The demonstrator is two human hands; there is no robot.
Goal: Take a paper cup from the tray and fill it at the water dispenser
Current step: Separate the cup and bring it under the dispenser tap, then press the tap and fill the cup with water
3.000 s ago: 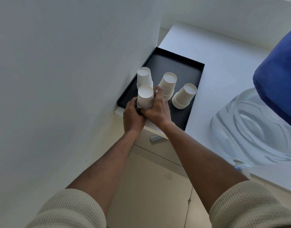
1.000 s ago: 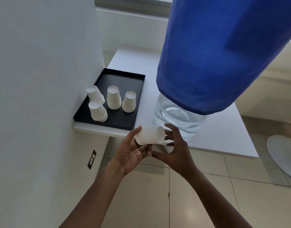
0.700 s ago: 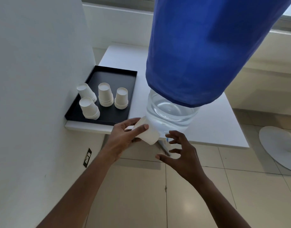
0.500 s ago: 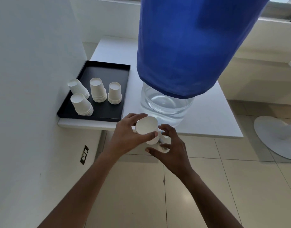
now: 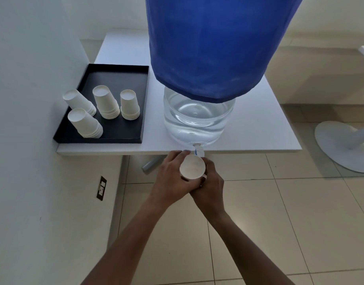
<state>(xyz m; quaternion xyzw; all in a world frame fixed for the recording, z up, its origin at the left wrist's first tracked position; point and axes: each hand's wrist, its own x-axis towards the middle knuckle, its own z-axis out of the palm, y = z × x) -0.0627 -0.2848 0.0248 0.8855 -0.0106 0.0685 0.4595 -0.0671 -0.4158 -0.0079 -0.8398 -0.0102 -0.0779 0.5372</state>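
Note:
I hold one white paper cup (image 5: 192,167) just in front of the table edge, directly below the small white and blue tap (image 5: 198,150). Its round end faces me; I cannot tell whether that is the mouth or the base. My left hand (image 5: 171,178) wraps the cup's left side and my right hand (image 5: 211,185) cups its right side and underside. The water dispenser is a clear bottle (image 5: 197,118) under a blue cloth cover (image 5: 214,48). The black tray (image 5: 115,139) at the left holds several upside-down cup stacks (image 5: 107,103).
The white table (image 5: 265,120) ends at its front edge just beyond my hands. A white wall (image 5: 32,140) with an outlet (image 5: 101,188) runs along the left. A grey table leg (image 5: 150,164) shows under the top. A round white stand base (image 5: 345,145) sits on the tiled floor at right.
The cup came off a tray stack and moved right to the tap. In the last half second my right hand has closed onto it beside the left.

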